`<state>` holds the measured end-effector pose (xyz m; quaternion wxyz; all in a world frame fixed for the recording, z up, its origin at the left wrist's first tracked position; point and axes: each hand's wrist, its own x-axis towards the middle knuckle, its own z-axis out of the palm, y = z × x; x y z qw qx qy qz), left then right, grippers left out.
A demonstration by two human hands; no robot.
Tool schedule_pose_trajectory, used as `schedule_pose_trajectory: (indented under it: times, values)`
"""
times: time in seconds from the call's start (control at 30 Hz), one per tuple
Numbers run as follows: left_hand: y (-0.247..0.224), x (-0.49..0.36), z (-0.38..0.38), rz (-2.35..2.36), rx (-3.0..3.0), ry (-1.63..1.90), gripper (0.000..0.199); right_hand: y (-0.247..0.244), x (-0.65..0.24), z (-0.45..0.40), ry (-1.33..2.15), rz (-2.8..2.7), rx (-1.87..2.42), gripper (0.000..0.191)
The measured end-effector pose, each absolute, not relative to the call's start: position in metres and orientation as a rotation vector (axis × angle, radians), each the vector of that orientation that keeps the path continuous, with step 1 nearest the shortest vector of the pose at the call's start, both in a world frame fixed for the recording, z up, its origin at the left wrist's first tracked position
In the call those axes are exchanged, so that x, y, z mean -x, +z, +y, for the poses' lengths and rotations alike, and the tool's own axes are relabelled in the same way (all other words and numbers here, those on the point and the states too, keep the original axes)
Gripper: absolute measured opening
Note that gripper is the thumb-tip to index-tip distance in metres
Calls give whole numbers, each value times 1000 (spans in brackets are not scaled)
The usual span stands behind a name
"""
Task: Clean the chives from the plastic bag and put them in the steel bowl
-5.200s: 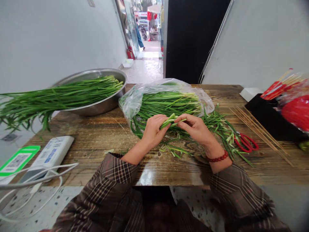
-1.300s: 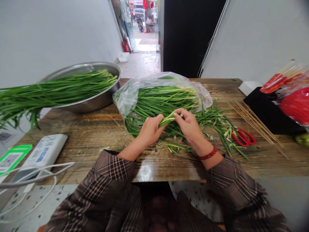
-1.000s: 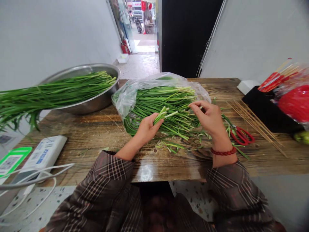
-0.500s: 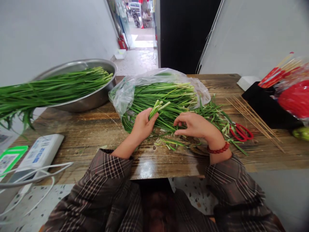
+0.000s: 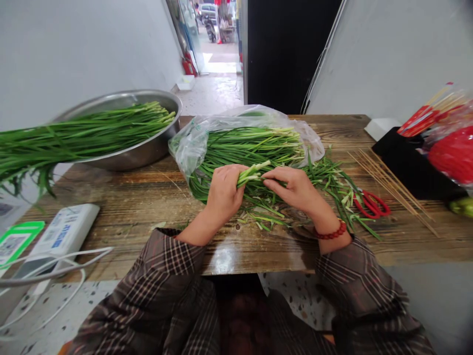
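My left hand [image 5: 226, 191] is wrapped round a small bunch of green stalks [image 5: 253, 173], whose pale ends stick out to the right. Beside those ends, the fingers of my right hand [image 5: 291, 188] are pinched together; what they hold, if anything, is too small to make out. Behind both hands lies a pile of long green stalks [image 5: 254, 143] on an open clear plastic bag [image 5: 190, 143]. Leaf scraps [image 5: 264, 219] are scattered on the wooden table [image 5: 148, 197] just in front of my hands, with more trimmings [image 5: 328, 175] to the right.
A metal basin [image 5: 138, 157] with a large bunch of greens [image 5: 96, 130] stands at the left. Nearer are a white device [image 5: 68, 231] and cables [image 5: 83, 266]. Red-handled scissors [image 5: 371, 204], thin sticks [image 5: 393, 185] and a black holder [image 5: 410, 165] are at the right.
My right hand has closed its fingers and moved up and left toward the pale ends. My left hand has turned, tilting the bunch further to the right.
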<state>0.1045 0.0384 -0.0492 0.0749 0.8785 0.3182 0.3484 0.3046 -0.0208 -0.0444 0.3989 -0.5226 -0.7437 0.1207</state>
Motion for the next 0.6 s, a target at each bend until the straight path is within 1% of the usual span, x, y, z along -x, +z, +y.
schedule_pose_trajectory:
  times: [0.07,0.13,0.2,0.27,0.33,0.43,0.6]
  values:
    - [-52,-106,41,1003,-2548,947,21,-42,-302,-21,460,-1802,1316,22]
    - [-54,-107,43,1044,-2480,855,21,-39,-301,-22,699,-1698,1307,30]
    - [-55,-108,43,1070,-2450,827,18,-36,-301,-23,931,-1585,1250,39]
    - [-55,-108,44,1109,-2438,850,16,-34,-301,-25,1036,-1521,1187,41]
    - [-55,-108,44,1134,-2432,879,16,-33,-301,-26,996,-1537,1176,40]
    - [-56,-107,47,1143,-2446,912,16,-33,-305,-27,841,-1634,1213,44]
    - [-57,-104,52,1242,-2467,930,13,-33,-326,-29,637,-1576,1243,32]
